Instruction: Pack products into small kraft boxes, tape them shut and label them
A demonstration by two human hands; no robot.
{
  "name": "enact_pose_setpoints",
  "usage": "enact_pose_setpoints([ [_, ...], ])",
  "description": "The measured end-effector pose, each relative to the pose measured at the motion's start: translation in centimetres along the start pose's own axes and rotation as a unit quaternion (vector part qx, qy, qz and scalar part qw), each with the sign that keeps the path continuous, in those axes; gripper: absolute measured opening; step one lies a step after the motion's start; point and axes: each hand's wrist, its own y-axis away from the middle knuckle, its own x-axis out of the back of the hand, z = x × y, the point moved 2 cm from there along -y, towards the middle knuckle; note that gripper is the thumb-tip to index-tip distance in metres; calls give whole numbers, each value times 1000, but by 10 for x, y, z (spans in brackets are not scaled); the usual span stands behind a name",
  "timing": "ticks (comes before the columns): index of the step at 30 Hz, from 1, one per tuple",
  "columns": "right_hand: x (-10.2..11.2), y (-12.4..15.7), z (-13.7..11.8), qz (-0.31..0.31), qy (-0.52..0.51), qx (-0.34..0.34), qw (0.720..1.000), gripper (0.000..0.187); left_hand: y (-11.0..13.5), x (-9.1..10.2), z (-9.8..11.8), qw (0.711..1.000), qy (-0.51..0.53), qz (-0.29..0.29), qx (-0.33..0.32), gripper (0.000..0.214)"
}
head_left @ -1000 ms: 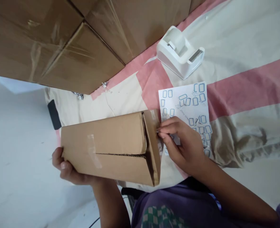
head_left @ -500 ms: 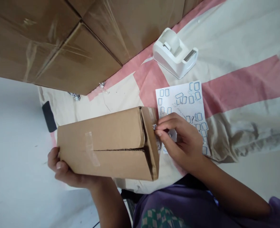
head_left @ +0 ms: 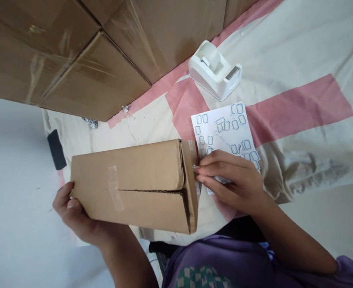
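Note:
A long brown cardboard box [head_left: 134, 180] lies across my lap, its flaps closed and a strip of clear tape on its top. My left hand [head_left: 74, 212] grips the box's left end from below. My right hand [head_left: 230, 180] is closed in a pinch at the box's right end, thumb and forefinger pressed on something small and pale at the top edge; what it is I cannot make out. Under that hand lies a white sheet [head_left: 224, 132] printed with several small blue rectangles.
A white tape dispenser [head_left: 214, 70] stands beyond the sheet on a cream and pink cloth [head_left: 299, 104]. Large taped cartons [head_left: 74, 52] fill the upper left. Small foil scraps [head_left: 90, 123] and a black object [head_left: 56, 149] lie at the cloth's left edge.
The view has drifted, so everything sits a little further left. My left hand has slid lower along the box's left end. The right hand keeps its pinch at the same corner.

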Motion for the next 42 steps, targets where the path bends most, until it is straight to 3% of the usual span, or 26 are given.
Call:
enact_pose_setpoints([
  [8, 3, 2, 1, -20, -12, 58, 998, 18, -6, 6, -3, 997, -20, -8, 68, 24],
  [10, -2, 2, 0, -21, -11, 104, 994, 10, -8, 7, -5, 998, -26, -19, 61, 25],
  [15, -19, 3, -4, -15, 34, 182, 983, 30, -8, 6, -8, 999, -12, -24, 26, 24],
  [17, -21, 3, -4, -3, 31, 164, 986, 29, -7, 6, -10, 999, 7, -29, 22, 25],
  [23, -15, 2, -2, 53, -46, 28, 997, 17, -6, 5, -14, 998, 43, -27, 35, 27],
  [29, -11, 4, 1, 96, -73, -28, 992, 18, -8, 6, -16, 997, 62, -43, 24, 24],
  [32, -12, 4, 3, 79, -67, -9, 995, 23, -9, 4, -17, 995, 87, -49, 21, 23],
  [36, -15, 7, 5, 31, 18, 68, 997, 38, -7, 1, -15, 992, 121, -31, 22, 21],
  [42, -16, 8, 8, 30, 29, 87, 995, 32, -7, 1, -21, 990, 134, -36, 28, 27],
])
